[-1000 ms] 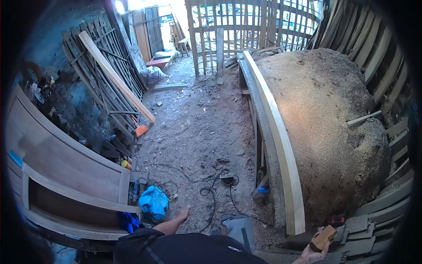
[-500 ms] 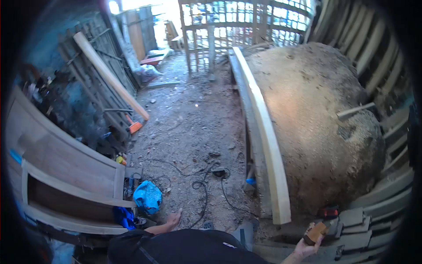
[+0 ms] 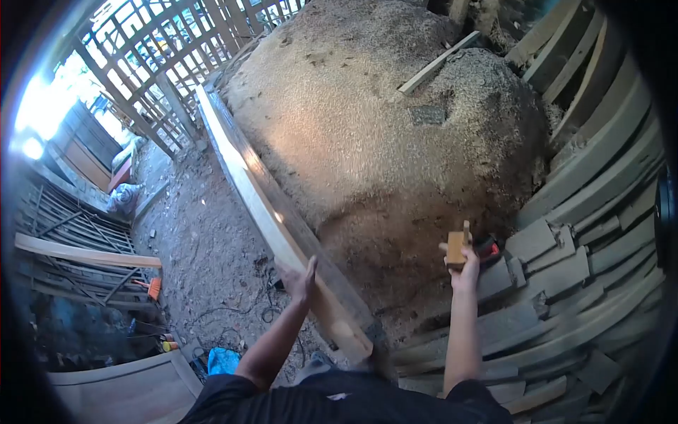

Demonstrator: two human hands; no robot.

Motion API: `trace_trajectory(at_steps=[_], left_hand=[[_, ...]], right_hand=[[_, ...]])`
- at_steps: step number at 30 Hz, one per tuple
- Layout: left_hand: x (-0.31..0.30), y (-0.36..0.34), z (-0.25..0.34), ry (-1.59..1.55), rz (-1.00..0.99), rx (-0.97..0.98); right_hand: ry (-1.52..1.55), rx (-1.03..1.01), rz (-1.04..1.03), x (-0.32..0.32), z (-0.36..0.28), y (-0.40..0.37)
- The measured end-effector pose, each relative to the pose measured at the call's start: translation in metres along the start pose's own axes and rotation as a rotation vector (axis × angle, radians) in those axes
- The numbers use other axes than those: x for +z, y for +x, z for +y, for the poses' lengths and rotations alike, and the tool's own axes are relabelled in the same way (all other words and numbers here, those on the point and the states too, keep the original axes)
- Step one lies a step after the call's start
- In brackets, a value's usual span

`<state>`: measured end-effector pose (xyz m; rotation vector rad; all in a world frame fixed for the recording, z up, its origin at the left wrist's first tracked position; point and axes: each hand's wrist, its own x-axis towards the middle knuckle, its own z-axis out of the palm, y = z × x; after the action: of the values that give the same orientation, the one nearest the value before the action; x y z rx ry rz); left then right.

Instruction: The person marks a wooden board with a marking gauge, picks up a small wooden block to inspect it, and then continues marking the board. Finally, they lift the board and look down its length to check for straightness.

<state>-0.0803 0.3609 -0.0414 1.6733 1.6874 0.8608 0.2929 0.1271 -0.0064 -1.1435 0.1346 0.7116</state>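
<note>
A long pale wooden beam [image 3: 265, 212] lies on a dark plank that runs beside the sawdust mound. My left hand [image 3: 298, 283] rests on the lower part of the beam, with its thumb raised and apart from the fingers. Out to the right, my right hand [image 3: 462, 267] holds a small wooden block tool [image 3: 457, 249] upright, its fingers wrapped round it. Just beyond that hand, a red and black object [image 3: 487, 249] sits at the mound's lower edge.
A large sawdust mound [image 3: 353, 106] carries a short wooden stick [image 3: 439, 62]. Stacked boards [image 3: 558, 261] fill the right side. A slatted fence [image 3: 169, 53] stands behind. Cables [image 3: 268, 311], an orange brush [image 3: 154, 288] and a blue bag [image 3: 223, 361] are on the left.
The view has swung to the right. My left hand has moved from over the floor onto the beam. My right hand has reached forward, still with the block tool in it.
</note>
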Motion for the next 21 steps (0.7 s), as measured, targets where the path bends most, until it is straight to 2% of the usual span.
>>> trace_trajectory(at_steps=[1,2,4,5,6,7,8,9,10,11,12,13,14,15,16,18,20,21], left_hand=[[-0.005,-0.002,0.011,0.012,-0.015,-0.001],[-0.009,-0.002,0.016,0.029,-0.032,-0.007],[-0.006,0.0,0.019,0.074,-0.016,-0.068],[-0.004,0.0,0.022,0.089,-0.002,-0.126],[-0.004,0.0,0.034,0.104,0.021,-0.14],[-0.006,-0.002,0.05,0.071,-0.013,-0.152],[-0.01,-0.003,0.057,0.038,-0.024,-0.169],[-0.004,-0.002,0.029,0.2,0.013,-0.095],[-0.001,-0.001,0.011,0.321,0.025,-0.084],[-0.001,-0.002,0.008,0.367,0.056,-0.017],[0.001,-0.001,0.005,0.412,0.076,0.055],[0.001,-0.001,0.006,0.425,0.131,0.033],[0.002,-0.002,0.01,0.365,0.084,-0.059],[0.002,0.0,0.015,0.301,0.03,-0.144],[0.0,0.002,0.022,0.305,0.058,-0.151],[-0.005,0.003,0.031,0.23,-0.019,-0.192],[-0.004,0.002,0.019,0.222,-0.018,-0.191],[0.0,0.0,0.01,0.266,0.002,-0.199]], right_hand=[[-0.042,-0.04,0.114,-0.006,0.025,0.073],[-0.103,-0.142,0.151,0.02,0.027,0.11],[-0.3,0.015,0.086,0.06,0.017,0.198],[-0.291,-0.144,0.128,0.104,0.011,0.222],[-0.464,-0.305,0.07,0.126,0.012,0.28],[-0.362,-0.456,0.054,0.162,0.005,0.312],[-0.492,-0.54,0.074,0.18,0.006,0.376],[-0.582,-0.548,0.03,0.226,-0.036,0.357],[-0.47,-0.598,-0.166,0.241,-0.036,0.438],[-0.695,-0.826,0.206,0.271,-0.041,0.468],[-0.619,-1.043,0.106,0.289,-0.047,0.521],[-1.0,-0.904,0.352,0.313,-0.07,0.493],[-0.86,-1.036,0.251,0.315,-0.064,0.554],[-1.018,-0.993,0.343,0.322,-0.059,0.582],[-1.181,-0.946,0.441,0.324,-0.054,0.603],[-1.256,-0.935,0.304,0.322,-0.039,0.62],[-1.337,-0.73,0.291,0.335,-0.041,0.573],[-1.247,-0.701,0.226,0.329,-0.035,0.583]])
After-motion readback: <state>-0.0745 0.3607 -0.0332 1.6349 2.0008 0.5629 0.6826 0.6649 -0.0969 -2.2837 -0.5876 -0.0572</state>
